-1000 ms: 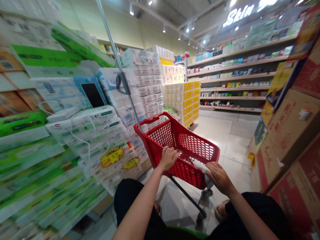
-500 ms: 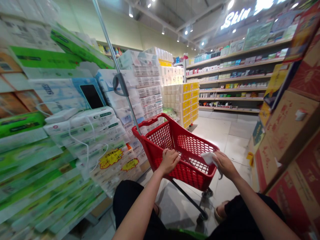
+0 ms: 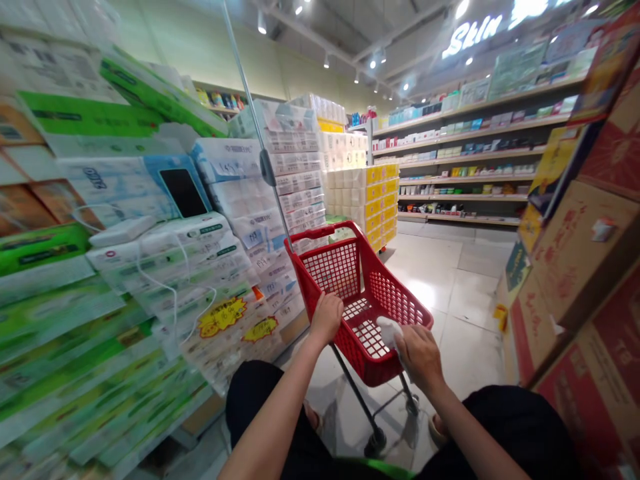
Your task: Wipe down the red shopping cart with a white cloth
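In front of my knees stands a red plastic shopping basket cart (image 3: 345, 267) with grid-like holes, a metal pole (image 3: 253, 113) and dark legs on wheels. My left hand (image 3: 327, 319) is closed over the near side rim of the basket. A crumpled white cloth (image 3: 389, 331) is in my right hand (image 3: 419, 357), whose fingers are closed round it at the basket's right end, by the rim. Part of the cloth is hidden behind those fingers. The inside of the basket shows only its red walls and gridded floor.
Stacked tissue packs (image 3: 165, 267) rise close on my left, with a phone (image 3: 185, 192) and a white cable on them. Cardboard boxes (image 3: 575, 253) line the right side. Stocked shelves (image 3: 460, 160) stand at the back, and a yellow-and-white stack (image 3: 383, 203) lies beyond the cart.
The cart has turned, its pole shifting right and its near end swinging left and closer. My left hand moved slightly left with the rim; my right hand moved left and down with the cloth.
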`<state>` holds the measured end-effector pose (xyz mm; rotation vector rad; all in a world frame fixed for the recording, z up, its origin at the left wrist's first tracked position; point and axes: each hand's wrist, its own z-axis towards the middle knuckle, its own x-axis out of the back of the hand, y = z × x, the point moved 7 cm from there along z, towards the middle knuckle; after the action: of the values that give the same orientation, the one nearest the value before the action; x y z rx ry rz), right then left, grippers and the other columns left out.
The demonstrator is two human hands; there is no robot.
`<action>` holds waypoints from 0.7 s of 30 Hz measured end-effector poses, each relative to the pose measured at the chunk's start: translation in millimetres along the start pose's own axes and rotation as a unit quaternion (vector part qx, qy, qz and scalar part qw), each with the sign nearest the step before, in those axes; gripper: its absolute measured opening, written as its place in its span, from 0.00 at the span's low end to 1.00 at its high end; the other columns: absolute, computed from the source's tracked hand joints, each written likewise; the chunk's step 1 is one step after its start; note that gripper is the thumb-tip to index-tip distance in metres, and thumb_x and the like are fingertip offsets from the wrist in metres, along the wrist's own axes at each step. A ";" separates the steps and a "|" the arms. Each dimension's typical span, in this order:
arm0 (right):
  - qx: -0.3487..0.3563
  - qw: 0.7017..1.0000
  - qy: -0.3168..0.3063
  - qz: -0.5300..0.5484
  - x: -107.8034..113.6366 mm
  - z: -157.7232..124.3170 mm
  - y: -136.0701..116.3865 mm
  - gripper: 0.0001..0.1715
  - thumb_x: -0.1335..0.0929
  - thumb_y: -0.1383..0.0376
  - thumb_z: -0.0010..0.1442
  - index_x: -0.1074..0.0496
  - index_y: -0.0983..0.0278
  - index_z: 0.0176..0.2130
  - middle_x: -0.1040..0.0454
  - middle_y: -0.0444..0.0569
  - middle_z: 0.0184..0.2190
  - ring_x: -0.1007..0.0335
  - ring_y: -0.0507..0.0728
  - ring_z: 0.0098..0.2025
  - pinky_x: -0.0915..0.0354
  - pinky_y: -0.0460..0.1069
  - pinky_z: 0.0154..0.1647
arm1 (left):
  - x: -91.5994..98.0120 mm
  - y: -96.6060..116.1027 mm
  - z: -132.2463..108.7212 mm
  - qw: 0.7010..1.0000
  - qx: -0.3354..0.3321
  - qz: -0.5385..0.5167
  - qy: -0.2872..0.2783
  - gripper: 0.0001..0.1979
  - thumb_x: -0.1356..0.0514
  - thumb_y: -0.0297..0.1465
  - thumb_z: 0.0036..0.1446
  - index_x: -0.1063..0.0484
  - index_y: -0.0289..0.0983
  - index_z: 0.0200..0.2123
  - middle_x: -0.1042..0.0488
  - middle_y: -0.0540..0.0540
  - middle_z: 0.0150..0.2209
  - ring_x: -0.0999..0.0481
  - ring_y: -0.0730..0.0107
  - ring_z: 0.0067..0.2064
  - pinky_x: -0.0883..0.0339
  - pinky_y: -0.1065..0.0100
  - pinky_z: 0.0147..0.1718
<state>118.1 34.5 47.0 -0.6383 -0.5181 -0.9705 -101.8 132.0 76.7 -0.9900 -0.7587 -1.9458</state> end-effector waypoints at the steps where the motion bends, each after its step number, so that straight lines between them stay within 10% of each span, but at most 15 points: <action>1: 0.013 1.000 -0.014 -0.001 -3.2 -1.0 -11.0 0.13 0.42 0.62 0.68 0.31 0.62 0.39 0.27 0.51 0.36 0.34 0.60 0.44 0.41 0.58 0.53 | -0.5 4.0 -1.7 1.000 0.003 0.002 -0.006 0.16 0.57 0.30 0.69 0.31 0.39 0.35 0.26 0.48 0.42 0.31 0.67 0.52 0.52 0.54 0.64; 9: 0.139 0.987 -0.079 0.033 -23.2 -10.6 -82.6 0.12 0.39 0.67 0.65 0.31 0.62 0.47 0.27 0.53 0.46 0.35 0.61 0.50 0.40 0.56 0.54 | 1.3 68.6 -36.7 0.990 0.063 -0.016 -0.124 0.17 0.58 0.39 0.70 0.32 0.43 0.38 0.23 0.51 0.33 0.24 0.67 0.32 0.37 0.68 0.33; 16: 0.156 0.979 -0.128 0.038 -0.5 1.6 -60.9 0.09 0.37 0.68 0.61 0.30 0.62 0.42 0.26 0.50 0.40 0.33 0.58 0.44 0.37 0.54 0.50 | 5.9 54.8 -81.0 0.994 0.049 0.046 -0.087 0.18 0.54 0.46 0.68 0.33 0.41 0.45 0.22 0.45 0.36 0.23 0.61 0.33 0.41 0.67 0.29; 21: 0.235 0.961 -0.132 0.058 6.3 6.7 -52.4 0.12 0.37 0.68 0.57 0.30 0.60 0.42 0.25 0.48 0.39 0.32 0.58 0.46 0.42 0.57 0.59 | 8.7 42.2 -88.2 0.996 -0.042 0.009 -0.084 0.19 0.55 0.39 0.68 0.30 0.40 0.30 0.23 0.47 0.30 0.25 0.67 0.32 0.42 0.67 0.30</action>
<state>74.5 13.9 69.6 -0.3622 -0.9056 -0.6202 -100.7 39.1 45.1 -1.2198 -0.7631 -1.9092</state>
